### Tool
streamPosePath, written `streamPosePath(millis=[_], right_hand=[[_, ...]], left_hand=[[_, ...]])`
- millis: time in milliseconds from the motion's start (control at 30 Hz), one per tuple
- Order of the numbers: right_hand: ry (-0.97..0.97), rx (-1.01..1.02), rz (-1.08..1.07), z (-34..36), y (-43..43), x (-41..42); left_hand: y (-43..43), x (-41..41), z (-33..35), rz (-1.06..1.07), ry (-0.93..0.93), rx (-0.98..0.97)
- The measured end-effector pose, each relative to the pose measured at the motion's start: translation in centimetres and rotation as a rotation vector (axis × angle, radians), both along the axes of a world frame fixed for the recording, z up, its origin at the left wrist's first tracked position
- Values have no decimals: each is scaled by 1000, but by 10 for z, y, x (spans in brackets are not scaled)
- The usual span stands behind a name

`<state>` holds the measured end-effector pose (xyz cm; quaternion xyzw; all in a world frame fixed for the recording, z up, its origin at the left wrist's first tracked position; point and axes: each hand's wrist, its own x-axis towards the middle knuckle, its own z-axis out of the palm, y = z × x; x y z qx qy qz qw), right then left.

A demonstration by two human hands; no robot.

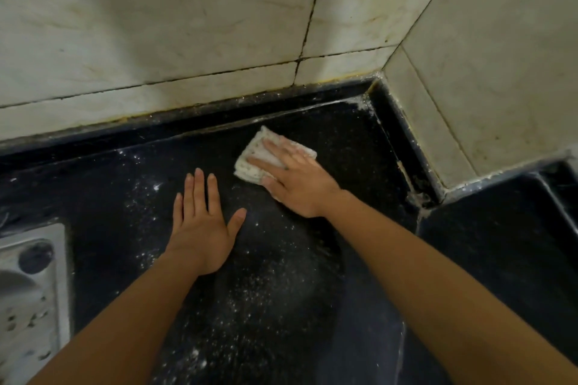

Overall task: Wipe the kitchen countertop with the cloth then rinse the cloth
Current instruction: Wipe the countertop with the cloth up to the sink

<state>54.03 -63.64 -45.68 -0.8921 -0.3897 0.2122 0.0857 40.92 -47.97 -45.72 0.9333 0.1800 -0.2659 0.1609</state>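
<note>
A folded white cloth (255, 158) lies flat on the black stone countertop (125, 191), close to the back corner. My right hand (297, 178) presses down on the cloth with spread fingers and covers its right half. My left hand (203, 225) rests flat on the bare counter, palm down, fingers apart, a little left of and nearer than the cloth. White powdery specks are scattered over the counter around and in front of both hands.
Stained cream wall tiles (187, 25) rise behind the counter and turn a corner at the right (469, 72). A steel sink (31, 291) sits at the left edge. A lower dark ledge (500, 244) lies to the right.
</note>
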Motion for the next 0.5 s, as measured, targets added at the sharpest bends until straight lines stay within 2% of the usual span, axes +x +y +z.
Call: streamPosePath(millis=[200, 333, 500], right_hand=[[36, -127, -496, 5, -83, 8], [37, -95, -622, 0, -104, -26], [55, -118, -632, 3, -135, -87]], left_hand=[[0, -2, -2, -13, -23, 2], [0, -3, -3, -24, -19, 18], [0, -5, -3, -24, -18, 37]])
